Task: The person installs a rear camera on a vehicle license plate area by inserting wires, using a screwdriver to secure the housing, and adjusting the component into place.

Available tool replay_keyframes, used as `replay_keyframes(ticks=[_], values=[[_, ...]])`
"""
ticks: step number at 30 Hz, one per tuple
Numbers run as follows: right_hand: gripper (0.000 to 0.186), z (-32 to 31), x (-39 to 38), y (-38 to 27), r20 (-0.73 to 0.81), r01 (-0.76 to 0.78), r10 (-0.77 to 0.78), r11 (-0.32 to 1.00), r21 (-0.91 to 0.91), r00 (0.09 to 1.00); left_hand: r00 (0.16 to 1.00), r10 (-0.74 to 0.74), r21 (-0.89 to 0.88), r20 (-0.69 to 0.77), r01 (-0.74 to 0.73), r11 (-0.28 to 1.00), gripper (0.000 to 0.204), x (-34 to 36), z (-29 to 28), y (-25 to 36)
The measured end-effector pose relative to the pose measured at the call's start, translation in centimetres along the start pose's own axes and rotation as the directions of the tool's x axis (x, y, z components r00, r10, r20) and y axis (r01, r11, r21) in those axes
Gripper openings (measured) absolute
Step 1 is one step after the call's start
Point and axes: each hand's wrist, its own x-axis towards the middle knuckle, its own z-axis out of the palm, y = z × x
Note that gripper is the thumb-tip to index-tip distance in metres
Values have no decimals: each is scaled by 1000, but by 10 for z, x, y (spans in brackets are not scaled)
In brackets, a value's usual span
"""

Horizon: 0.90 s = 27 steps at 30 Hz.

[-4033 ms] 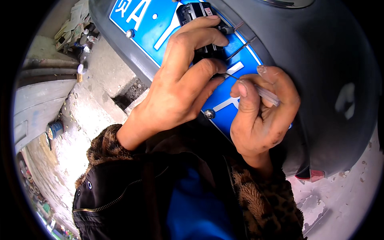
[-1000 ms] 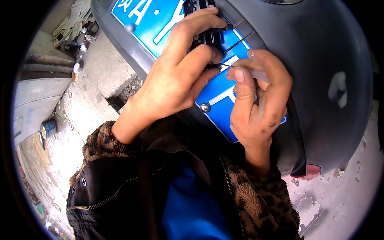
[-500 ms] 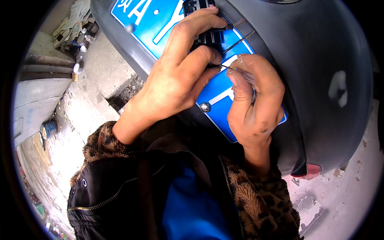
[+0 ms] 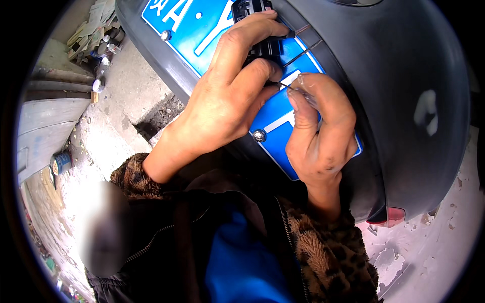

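Note:
My left hand (image 4: pixel 217 108) grips a black plastic housing (image 4: pixel 251 7) from the left, fingers curled over it. Its thumb and index finger come together at the lower end, beside the point of a thin dark pick-like tool (image 4: pixel 286 86). Thumb and forefinger of my right hand (image 4: pixel 326 123) pinch that tool; its rear part looks translucent and is mostly covered by the fingers. Thin dark wires (image 4: pixel 303 51) run from the housing towards the car body. Below both hands lies a blue number plate (image 4: pixel 280 155) with white characters, held by a bolt (image 4: pixel 259 135).
Dark grey car bodywork (image 4: pixel 404 96) curves around the plate, with a red lamp (image 4: pixel 390 216) low on the right. Rough concrete floor (image 4: pixel 121 86) shows on the left. Papers (image 4: pixel 91 33), a white-lidded container (image 4: pixel 98 86) and a blue can (image 4: pixel 61 163) lie there.
My right hand has dipped very slightly, the tool still pinched. My left hand stays on the black housing. A grey blur now covers part of the lower left of the view.

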Motion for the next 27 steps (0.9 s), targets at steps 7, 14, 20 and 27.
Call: replay_keyframes(ticks=[7,14,20,27], values=[[24,0,0,2,-5,33,-33,999,3,999,1000,-13,8,-9,13,1000,30,-1,1,1],[25,2,-4,3,17,-13,13,1000,21,1000,999,-2,-38,-35,1,999,27,-1,2,-2],[23,4,-6,-1,-17,-147,150,984,99,989,996,32,-22,-79,-34,999,26,0,3,-4],[21,0,-3,2,29,-52,50,996,69,998,996,31,-49,-85,-35,998,27,0,-1,-1]])
